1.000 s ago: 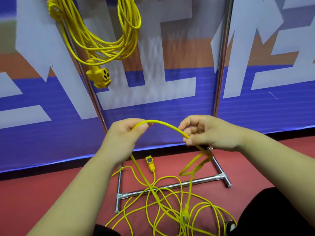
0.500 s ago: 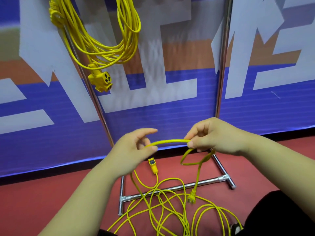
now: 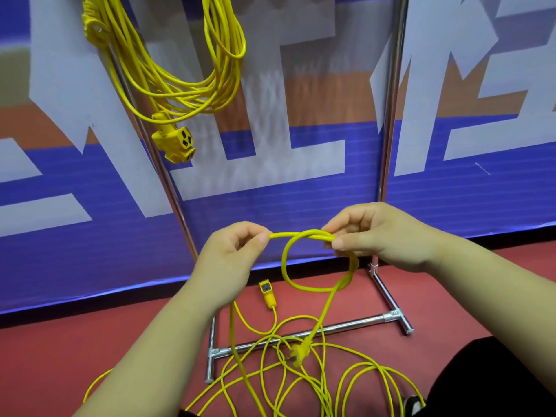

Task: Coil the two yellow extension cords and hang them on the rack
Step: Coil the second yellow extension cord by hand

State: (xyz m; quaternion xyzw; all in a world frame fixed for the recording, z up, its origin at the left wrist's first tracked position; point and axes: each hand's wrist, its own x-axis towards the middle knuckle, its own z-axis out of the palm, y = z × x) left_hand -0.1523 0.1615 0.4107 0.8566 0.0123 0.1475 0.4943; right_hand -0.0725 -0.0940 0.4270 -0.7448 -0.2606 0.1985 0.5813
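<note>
One yellow extension cord (image 3: 168,85) hangs coiled at the top left of the metal rack (image 3: 391,115), its socket block (image 3: 176,142) dangling below. A second yellow cord (image 3: 285,371) lies tangled on the red floor. My left hand (image 3: 231,260) pinches this cord, and my right hand (image 3: 376,236) pinches a small loop (image 3: 285,266) of it. The cord's plug (image 3: 299,353) hangs below the loop. Its small socket end (image 3: 267,291) lies on the floor.
The rack's base bars (image 3: 331,329) rest on the red floor under the loose cord. A blue, white and orange banner wall (image 3: 301,145) stands right behind the rack. My dark trouser leg (image 3: 496,380) is at the bottom right.
My hands came closer together and the arched stretch of cord between them closed into a small loop held at my right fingers. The plug rose off the floor pile and hangs below.
</note>
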